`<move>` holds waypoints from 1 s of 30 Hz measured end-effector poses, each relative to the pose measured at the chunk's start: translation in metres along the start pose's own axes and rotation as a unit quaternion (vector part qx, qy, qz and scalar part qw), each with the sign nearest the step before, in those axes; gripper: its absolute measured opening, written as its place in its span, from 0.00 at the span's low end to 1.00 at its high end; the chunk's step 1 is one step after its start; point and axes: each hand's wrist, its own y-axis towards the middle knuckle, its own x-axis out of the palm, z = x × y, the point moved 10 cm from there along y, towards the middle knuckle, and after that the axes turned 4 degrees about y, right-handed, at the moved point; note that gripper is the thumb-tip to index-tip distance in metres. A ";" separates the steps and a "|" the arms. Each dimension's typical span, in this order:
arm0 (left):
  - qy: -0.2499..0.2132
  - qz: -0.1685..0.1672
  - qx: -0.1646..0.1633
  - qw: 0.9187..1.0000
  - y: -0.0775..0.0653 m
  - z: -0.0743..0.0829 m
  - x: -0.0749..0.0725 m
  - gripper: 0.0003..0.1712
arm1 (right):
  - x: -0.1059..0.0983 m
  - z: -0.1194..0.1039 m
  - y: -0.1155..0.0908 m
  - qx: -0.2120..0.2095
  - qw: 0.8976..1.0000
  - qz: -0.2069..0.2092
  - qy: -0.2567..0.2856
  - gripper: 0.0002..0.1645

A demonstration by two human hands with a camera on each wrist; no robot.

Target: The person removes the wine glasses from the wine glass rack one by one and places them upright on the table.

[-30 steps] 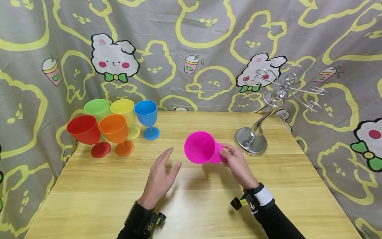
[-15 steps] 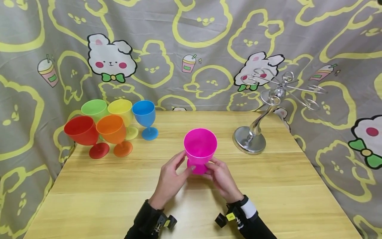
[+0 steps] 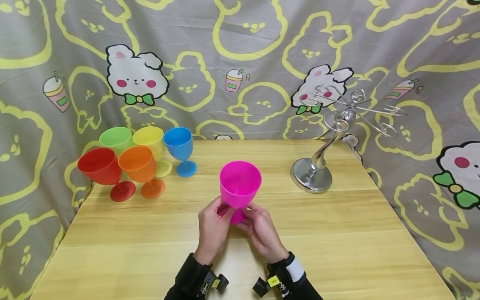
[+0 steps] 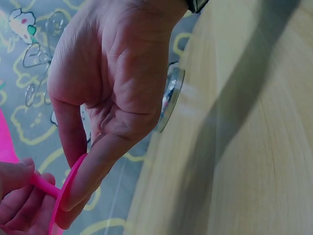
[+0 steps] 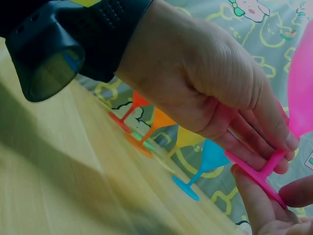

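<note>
A pink plastic goblet (image 3: 240, 183) is held upright between both hands at the middle of the table. My left hand (image 3: 212, 227) pinches its stem, the thumb showing beside it in the right wrist view. My right hand (image 3: 263, 233) grips the edge of the round foot (image 4: 66, 196), with fingers on both faces of it in the left wrist view. Part of the foot is covered by fingers in the head view. At the back left stand more goblets: red (image 3: 98, 164), orange (image 3: 138, 163), green (image 3: 115, 137), yellow (image 3: 149, 139) and blue (image 3: 178, 143).
A chrome stand (image 3: 318, 158) with a round base and several looped wire arms rises at the back right. The wooden table (image 3: 356, 241) meets a patterned grey curtain (image 3: 262, 37) behind and at the sides.
The goblet, earlier tipped sideways in my right hand, has turned upright and shifted slightly left and nearer. My left hand, earlier apart from it, has come onto the stem.
</note>
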 end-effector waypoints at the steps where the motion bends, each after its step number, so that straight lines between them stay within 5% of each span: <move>1: 0.000 0.003 0.000 1.000 0.000 -0.001 -0.001 0.13 | 0.001 0.001 0.000 0.002 1.000 -0.001 0.002 0.29; 13: 0.011 0.003 0.000 1.000 0.003 -0.001 -0.002 0.12 | -0.002 0.000 0.001 0.005 1.000 -0.007 -0.027 0.29; 19: 0.031 0.012 0.006 0.999 0.010 0.000 -0.013 0.13 | -0.010 -0.020 0.001 -0.020 0.993 0.001 -0.119 0.29; 26: 0.044 0.024 -0.029 0.998 0.023 -0.013 -0.035 0.14 | -0.013 -0.048 -0.004 -0.059 0.958 -0.035 -0.278 0.30; 30: 0.076 0.026 -0.059 0.995 0.029 -0.025 -0.048 0.12 | -0.019 -0.063 -0.009 -0.086 0.917 -0.034 -0.388 0.30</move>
